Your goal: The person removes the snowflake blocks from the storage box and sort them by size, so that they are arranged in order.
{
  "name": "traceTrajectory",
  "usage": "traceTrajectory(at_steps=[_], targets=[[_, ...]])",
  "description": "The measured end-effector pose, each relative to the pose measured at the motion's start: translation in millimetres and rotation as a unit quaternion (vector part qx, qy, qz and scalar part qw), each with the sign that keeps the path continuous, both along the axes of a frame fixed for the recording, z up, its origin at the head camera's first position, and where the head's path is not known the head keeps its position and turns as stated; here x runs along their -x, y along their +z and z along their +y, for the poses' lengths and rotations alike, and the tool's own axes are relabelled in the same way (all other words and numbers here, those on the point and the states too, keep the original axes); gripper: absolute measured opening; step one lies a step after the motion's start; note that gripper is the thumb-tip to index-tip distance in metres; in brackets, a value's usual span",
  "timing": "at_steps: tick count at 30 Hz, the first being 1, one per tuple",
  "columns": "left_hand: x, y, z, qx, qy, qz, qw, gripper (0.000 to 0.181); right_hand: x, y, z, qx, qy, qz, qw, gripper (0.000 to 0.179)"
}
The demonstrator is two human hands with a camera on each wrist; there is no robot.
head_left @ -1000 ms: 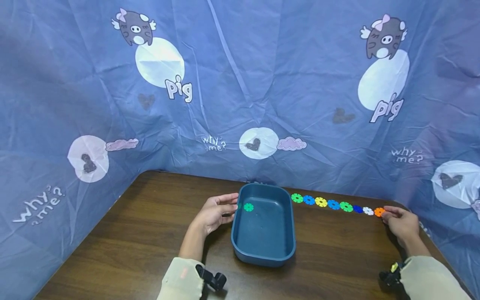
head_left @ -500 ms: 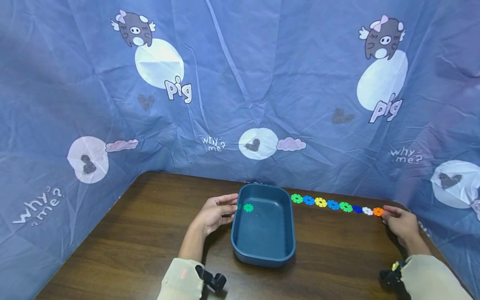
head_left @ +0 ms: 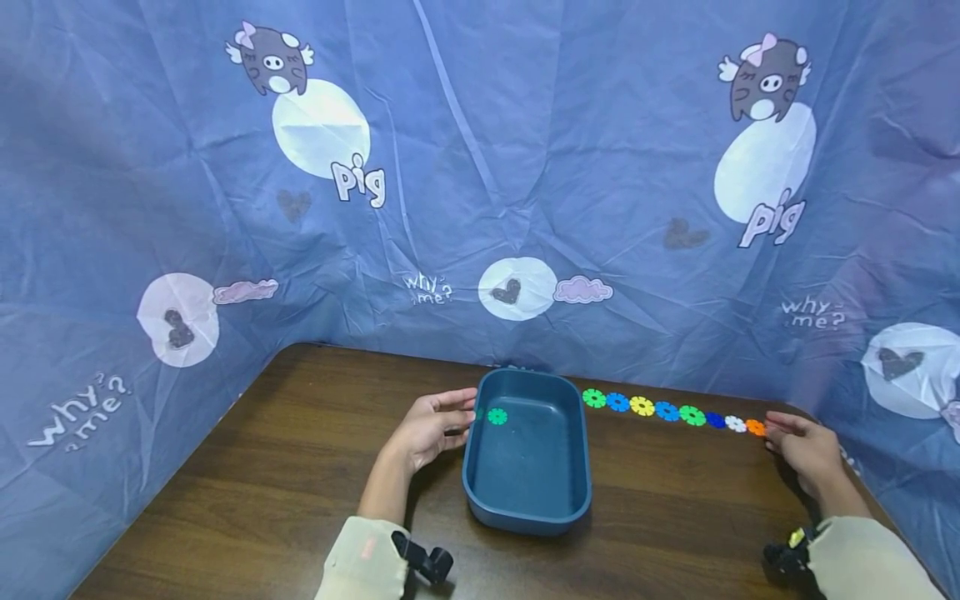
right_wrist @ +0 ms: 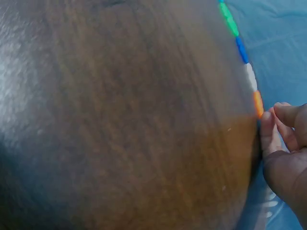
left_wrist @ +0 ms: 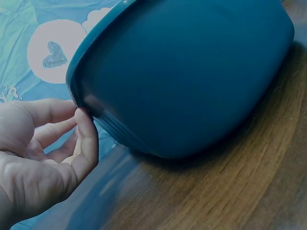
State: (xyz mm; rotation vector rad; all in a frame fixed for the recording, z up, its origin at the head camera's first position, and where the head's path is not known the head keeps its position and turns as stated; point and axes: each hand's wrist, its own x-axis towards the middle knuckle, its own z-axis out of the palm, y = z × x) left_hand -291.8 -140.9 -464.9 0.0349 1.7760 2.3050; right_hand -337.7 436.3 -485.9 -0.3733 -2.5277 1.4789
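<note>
My left hand (head_left: 429,429) rests relaxed against the left rim of the dark teal oval plastic tub (head_left: 527,500), thumb touching its wall; the grip is loosely spread, pinching nothing. My right hand (head_left: 804,448) has fingertips at the orange snowflake disc (head_left: 756,427), the right end of the row of coloured plastic discs (head_left: 666,410); whether they pinch it I cannot tell. The row's long axis runs left to right along the far side of the brown wooden surface (head_left: 262,492). A green disc (head_left: 497,416) lies inside the tub.

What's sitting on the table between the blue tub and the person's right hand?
A row of flower-shaped discs in green, blue, yellow, white and orange runs from the tub to the right hand, whose fingertips touch the orange end disc. The head view shows it best.
</note>
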Motion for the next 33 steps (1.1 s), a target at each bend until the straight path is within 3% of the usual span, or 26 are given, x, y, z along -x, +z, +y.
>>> traceTrajectory(at_steps=[5,12,16,23,27,33], targets=[[0.5,-0.7,0.4,0.000,-0.003,-0.002,1.0000,0.048,1.7,10.4,-7,0.017,0.050,0.004,0.9986,0.042],[1.5,-1.5,0.8,-0.007,-0.005,0.000,1.0000,0.049,7.5,33.7,-42,-0.059,0.121,0.024,0.9906,0.048],[1.8,-2.5,0.0,-0.009,-0.005,0.000,1.0000,0.049,11.8,52.4,-74,-0.094,0.172,0.034,0.9799,0.047],[2.1,-2.7,0.2,-0.004,-0.002,-0.001,1.0000,0.048,12.9,84.4,-126,-0.121,0.277,-0.006,0.9533,0.049],[1.2,-1.4,0.4,-0.002,0.003,-0.003,1.0000,0.047,13.7,93.7,-156,-0.134,0.312,0.000,0.9405,0.041],[1.8,-0.8,0.8,0.006,0.008,-0.012,0.9999,0.046,11.0,98.4,-196,-0.165,0.365,0.047,0.9151,0.033]])
